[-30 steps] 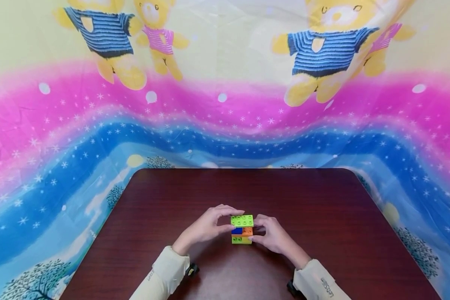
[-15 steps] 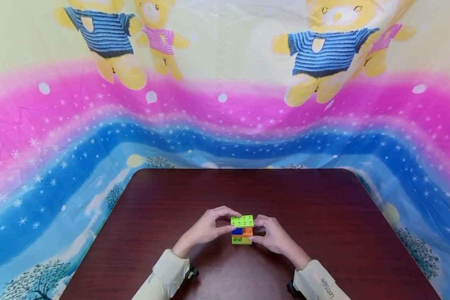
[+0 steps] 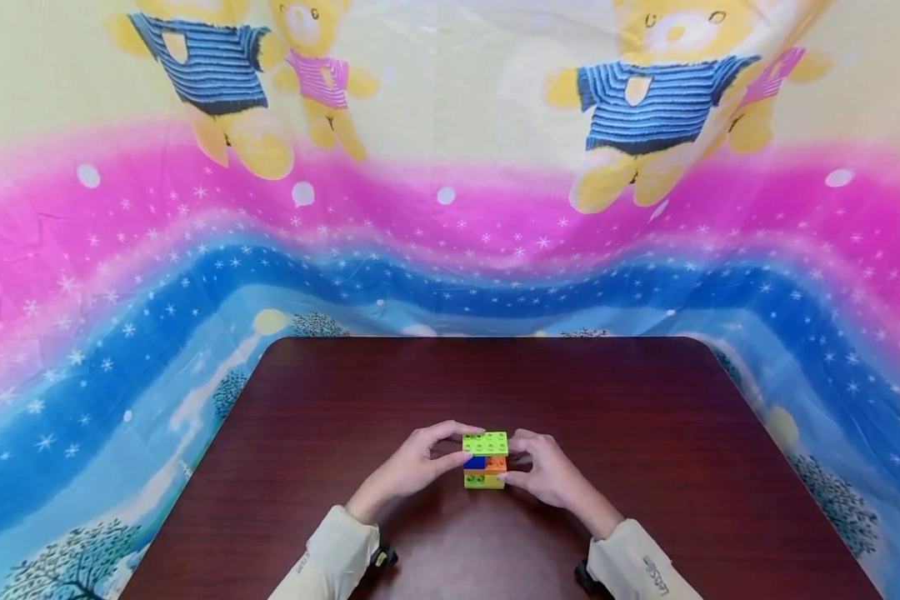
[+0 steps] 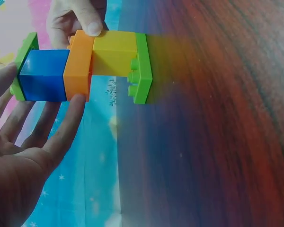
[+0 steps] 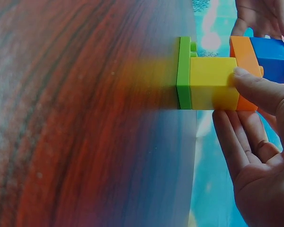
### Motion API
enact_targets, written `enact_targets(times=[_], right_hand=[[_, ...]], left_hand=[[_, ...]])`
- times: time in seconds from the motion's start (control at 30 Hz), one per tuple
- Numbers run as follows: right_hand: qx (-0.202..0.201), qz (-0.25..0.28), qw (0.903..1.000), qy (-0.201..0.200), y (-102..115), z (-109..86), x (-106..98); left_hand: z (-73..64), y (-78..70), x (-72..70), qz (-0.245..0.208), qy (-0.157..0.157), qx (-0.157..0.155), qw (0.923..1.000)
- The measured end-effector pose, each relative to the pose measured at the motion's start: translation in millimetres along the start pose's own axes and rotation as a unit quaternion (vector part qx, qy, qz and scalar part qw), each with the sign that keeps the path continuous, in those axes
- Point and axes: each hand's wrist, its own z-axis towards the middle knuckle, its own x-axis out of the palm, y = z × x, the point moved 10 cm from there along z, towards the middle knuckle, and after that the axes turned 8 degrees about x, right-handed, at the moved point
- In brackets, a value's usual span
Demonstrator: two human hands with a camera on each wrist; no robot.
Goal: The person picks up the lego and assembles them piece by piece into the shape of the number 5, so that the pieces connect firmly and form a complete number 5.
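A stack of toy building bricks stands on the table between both hands. Its bottom is a flat green brick, bearing a yellow brick at one end. Above that lies a flat orange brick, then a blue brick, offset to the left. Another flat green brick tops the stack, studs up. My left hand holds this upper part, thumb at the green brick and fingers behind the blue and orange ones. With thumb and fingers, my right hand grips the yellow and orange bricks from the right.
The dark wooden table spreads around the stack, with rounded far corners. A printed cloth with bears and snowflakes hangs behind it and down its sides. Black wrist straps show at both sleeves.
The left hand and forearm have shifted slightly down and to the right, and its fingers sit a little lower at the top brick. The right hand holds still; the stack hardly moves.
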Motion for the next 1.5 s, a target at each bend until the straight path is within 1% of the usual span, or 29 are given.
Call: enact_targets(times=[0.1, 0.2, 0.27, 0.4, 0.5, 0.73, 0.9, 1.07, 1.17, 1.37, 1.5], right_hand=[[0.0, 0.004, 1.0, 0.0, 0, 0.1, 0], [0.001, 0.004, 1.0, 0.002, 0, 0.1, 0], [0.003, 0.003, 1.0, 0.003, 0, 0.1, 0], [0.008, 0.005, 0.9999, 0.005, -1, 0.3, 0], [0.009, 0.008, 0.9999, 0.005, -1, 0.7, 0], [0.01, 0.009, 0.9999, 0.008, -3, 0.5, 1], [0.007, 0.009, 0.9999, 0.006, -1, -0.4, 0], [0.003, 0.007, 1.0, 0.003, 1, -0.9, -1], [0.003, 0.008, 1.0, 0.002, 1, -0.9, -2], [0.007, 0.012, 0.9999, 0.002, 0, -1.3, -2], [0.009, 0.01, 0.9999, 0.003, -1, -2.2, -1]], left_hand=[[-0.6, 3.0, 1.2, -0.005, -0.004, -0.009, 0.9999], [-1.0, 6.0, 2.2, -0.011, -0.016, -0.016, 0.9997], [-1.4, 6.4, 2.3, -0.009, -0.026, -0.011, 0.9996], [-2.0, 6.2, 1.6, -0.012, -0.048, 0.01, 0.9987], [-2.4, 6.1, 1.2, -0.017, -0.057, 0.014, 0.9981], [-4.7, 9.1, 1.8, -0.016, -0.064, -0.005, 0.9978], [-5.7, 9.4, 2.0, -0.012, -0.07, -0.012, 0.9974], [-6.8, 10.5, 1.3, -0.005, -0.084, -0.017, 0.9963], [-6.9, 11.5, 1.5, -0.003, -0.09, -0.018, 0.9958], [-6.9, 11.1, 1.1, -0.007, -0.105, -0.006, 0.9945], [-7.7, 11.1, 1.4, -0.003, -0.114, -0.011, 0.9934]])
